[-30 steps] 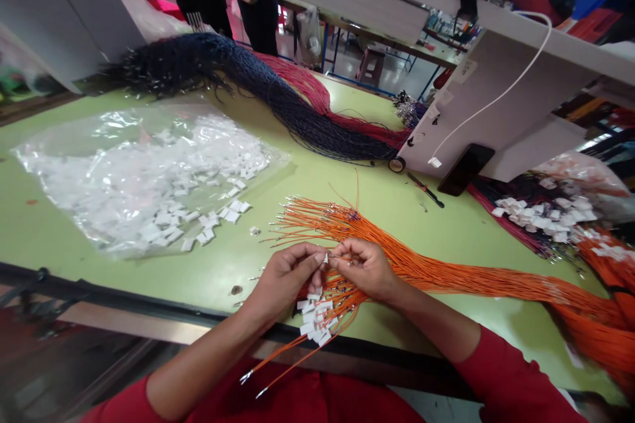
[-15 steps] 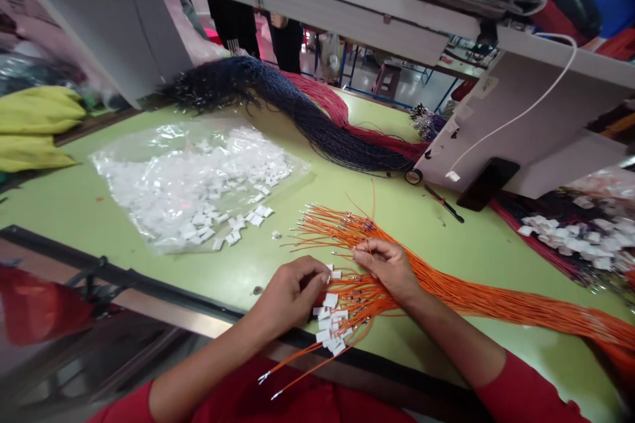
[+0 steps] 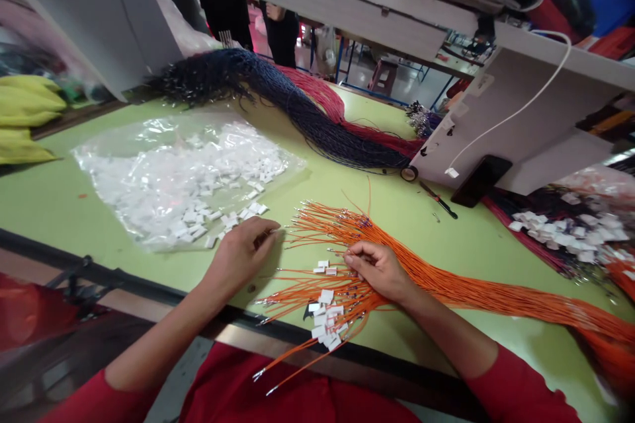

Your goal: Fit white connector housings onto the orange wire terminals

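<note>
My left hand [image 3: 241,252] rests on the green table [image 3: 377,192], its fingers pinched on a small white connector just right of the loose white connectors [image 3: 233,217]. Those connectors spill from a clear plastic bag [image 3: 163,172]. My right hand [image 3: 378,269] lies on a long bundle of orange wires [image 3: 456,285], with thumb and forefinger closed on one wire end. Between my hands and toward me lie orange wires fitted with white connectors [image 3: 325,318]. Their free ends hang over the table's near edge.
A dark blue wire bundle [image 3: 297,112] and a red one [image 3: 330,102] cross the back of the table. At right are a black phone [image 3: 480,180] on a white cable, a tape roll [image 3: 409,174], a small tool [image 3: 439,201] and more wired connectors [image 3: 560,228]. Yellow cloth [image 3: 24,119] lies far left.
My hands have come apart. The left hand moved left and forward to the loose connectors by the bag. The right hand settled lower onto the orange wires.
</note>
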